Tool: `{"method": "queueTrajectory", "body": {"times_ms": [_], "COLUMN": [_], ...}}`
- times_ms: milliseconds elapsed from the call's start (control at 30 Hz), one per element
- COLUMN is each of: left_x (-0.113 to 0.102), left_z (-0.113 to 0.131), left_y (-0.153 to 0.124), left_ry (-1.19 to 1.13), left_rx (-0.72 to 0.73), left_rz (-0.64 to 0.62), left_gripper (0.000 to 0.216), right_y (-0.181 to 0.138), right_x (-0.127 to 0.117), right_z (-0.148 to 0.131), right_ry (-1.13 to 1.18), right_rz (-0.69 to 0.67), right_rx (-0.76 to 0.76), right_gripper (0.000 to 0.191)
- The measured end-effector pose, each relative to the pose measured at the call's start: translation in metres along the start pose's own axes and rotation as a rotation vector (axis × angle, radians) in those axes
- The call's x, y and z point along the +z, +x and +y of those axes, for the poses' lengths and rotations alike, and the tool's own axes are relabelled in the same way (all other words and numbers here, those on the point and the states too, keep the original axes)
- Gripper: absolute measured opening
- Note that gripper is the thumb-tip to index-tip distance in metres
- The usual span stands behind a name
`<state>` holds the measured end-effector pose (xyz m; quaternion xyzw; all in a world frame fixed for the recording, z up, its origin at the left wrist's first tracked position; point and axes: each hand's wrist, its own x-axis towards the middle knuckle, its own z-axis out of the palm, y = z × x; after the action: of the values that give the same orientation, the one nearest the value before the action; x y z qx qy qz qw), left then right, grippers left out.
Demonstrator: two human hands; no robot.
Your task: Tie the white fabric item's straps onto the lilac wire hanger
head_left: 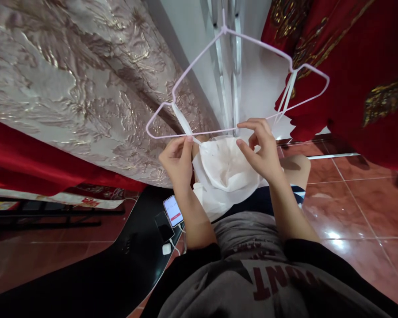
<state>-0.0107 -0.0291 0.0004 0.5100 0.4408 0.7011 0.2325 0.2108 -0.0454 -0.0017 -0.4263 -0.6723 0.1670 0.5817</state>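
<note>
A pale pink hanger [199, 59] is up in front of me, its hook running out of the top of the view. Thin white straps [182, 118] loop over its two shoulder notches. Below the lower bar, a sheer white garment [227, 165] lies bunched across my lap. My left hand [179, 159] is closed in a pinch at the left strap, just under the hanger's bar. My right hand [260, 145] has thumb and fingers apart above the garment's right side. Its index fingertip is at the bar, and whether it touches is unclear.
Shiny embossed fabric [86, 88] hangs on the left, red cloth with gold trim [351, 79] on the right. Metal rails [235, 75] stand behind the hanger. Two phones [174, 211] and a small white case [166, 249] lie on a black surface [119, 265] by my left arm.
</note>
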Motion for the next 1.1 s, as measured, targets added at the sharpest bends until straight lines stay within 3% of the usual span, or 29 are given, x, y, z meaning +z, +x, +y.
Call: {"method": "queueTrajectory", "body": {"times_ms": [100,267,367,433,500,600,667,733,800,900,967,1100], "left_x": [-0.003,-0.018,-0.019,-0.018,-0.018,-0.026,-0.031,-0.030,-0.019,0.005,0.018,0.022], "left_z": [0.012,0.051,0.079,0.088,0.085,0.061,0.044,0.033,0.029,0.031,0.032,0.031], "left_y": [-0.004,-0.002,0.009,0.018,0.025,0.028,0.025,0.019,0.012,0.004,0.001,0.001], "left_ry": [-0.096,-0.384,-0.504,-0.533,-0.550,-0.481,-0.381,-0.349,-0.406,-0.519,-0.570,-0.535], "left_rx": [-0.093,-0.209,-0.224,-0.183,-0.100,-0.014,-0.056,-0.161,-0.253,-0.256,-0.226,-0.255], "left_rz": [-0.051,-0.313,-0.345,-0.275,-0.087,0.261,0.361,0.281,0.108,-0.030,-0.047,-0.051], "left_gripper": [0.014,0.022,0.033,0.034,0.029,0.020,0.019,0.022,0.023,0.016,0.016,0.023], "right_y": [-0.001,0.002,0.002,0.001,0.001,0.001,0.001,0.000,-0.002,-0.006,-0.009,-0.008], "right_x": [0.001,-0.002,-0.003,-0.005,-0.008,-0.010,-0.009,-0.004,0.001,0.006,0.004,-0.012], "right_z": [0.000,-0.002,-0.004,-0.005,-0.004,-0.002,-0.002,-0.003,-0.007,-0.009,-0.004,0.024], "right_ry": [-0.007,-0.006,-0.013,-0.014,-0.012,0.005,0.017,0.031,0.044,0.043,0.019,0.076], "right_rz": [0.022,0.061,0.037,0.018,-0.003,-0.014,-0.014,-0.024,-0.042,-0.057,0.083,0.717], "right_rx": [0.004,-0.017,0.012,0.028,0.035,0.028,0.015,0.000,-0.003,-0.012,-0.030,0.031], "right_gripper": [0.024,0.019,0.019,0.021,0.022,0.022,0.023,0.025,0.028,0.032,0.029,0.027]}}
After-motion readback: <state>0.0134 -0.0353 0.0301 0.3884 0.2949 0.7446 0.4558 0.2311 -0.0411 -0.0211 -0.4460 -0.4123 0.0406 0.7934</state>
